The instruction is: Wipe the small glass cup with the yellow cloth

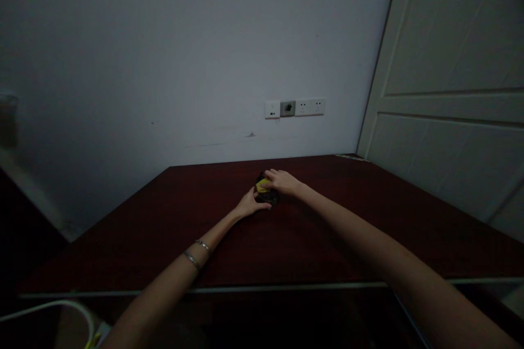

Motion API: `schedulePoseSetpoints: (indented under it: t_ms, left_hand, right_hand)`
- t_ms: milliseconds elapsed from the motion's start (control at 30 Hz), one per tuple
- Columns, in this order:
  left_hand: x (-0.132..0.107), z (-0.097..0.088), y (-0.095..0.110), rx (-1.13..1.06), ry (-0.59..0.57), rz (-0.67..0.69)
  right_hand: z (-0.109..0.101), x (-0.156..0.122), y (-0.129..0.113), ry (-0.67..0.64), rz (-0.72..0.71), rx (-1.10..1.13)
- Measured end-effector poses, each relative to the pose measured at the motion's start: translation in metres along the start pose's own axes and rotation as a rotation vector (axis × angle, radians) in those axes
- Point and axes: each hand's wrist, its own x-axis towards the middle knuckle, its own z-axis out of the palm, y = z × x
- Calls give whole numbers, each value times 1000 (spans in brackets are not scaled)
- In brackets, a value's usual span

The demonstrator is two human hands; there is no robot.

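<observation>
Both my arms reach far out over a dark red-brown table (327, 229). A small dark object with a yellow patch (264, 186) lies near the table's far edge. My left hand (250, 204) rests against its near left side, thumb along the object and fingers lying on the table. My right hand (282, 181) lies over its top and right side, fingers curled onto the yellow part. The dim light hides what the object is. Two thin bracelets (197, 252) circle my left forearm.
A pale wall stands behind the table, with a row of sockets (295, 107) above it. A white panelled door (450, 92) closes off the right side. A white cable (61, 308) curves below the table's front edge at the lower left.
</observation>
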Motion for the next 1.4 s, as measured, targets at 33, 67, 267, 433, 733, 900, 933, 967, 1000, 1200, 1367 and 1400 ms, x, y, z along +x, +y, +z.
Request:
schedulePoseSetpoints:
  t_ms: [33,67,267,433,733,900,933,967,1000,1200,1367,1400]
  left_hand:
    - [0,0,-1,11,12,-22]
    - [0,-1,-2,26,25,-43]
    - [2,-4,-8,102,37,-92]
    - [3,-4,-11,173,18,-99]
    - [-3,-1,-1,207,15,-106]
    - [-5,-1,2,216,30,-116]
    - [-5,-1,2,221,31,-118]
    - [-5,-1,2,225,32,-118]
    - [-5,-1,1,226,33,-116]
    - [-1,0,-8,221,58,-126]
    - [1,-1,-13,232,45,-95]
    - [1,-1,-14,238,46,-92]
  right_hand:
    - [0,-1,0,-5,48,30]
    - [0,-2,0,-9,86,60]
    - [2,-3,8,-68,211,214]
    - [16,-2,14,-77,326,413]
    - [22,-16,14,-65,472,813]
    - [12,-30,15,-140,487,803]
    - [10,-32,13,-135,467,774]
    - [8,-33,10,-122,452,733]
    - [6,-35,7,-105,449,684]
    - [-1,-41,-28,-68,533,426]
    - [-6,-42,-54,-53,622,367]
    - [-8,-43,-58,-55,635,363]
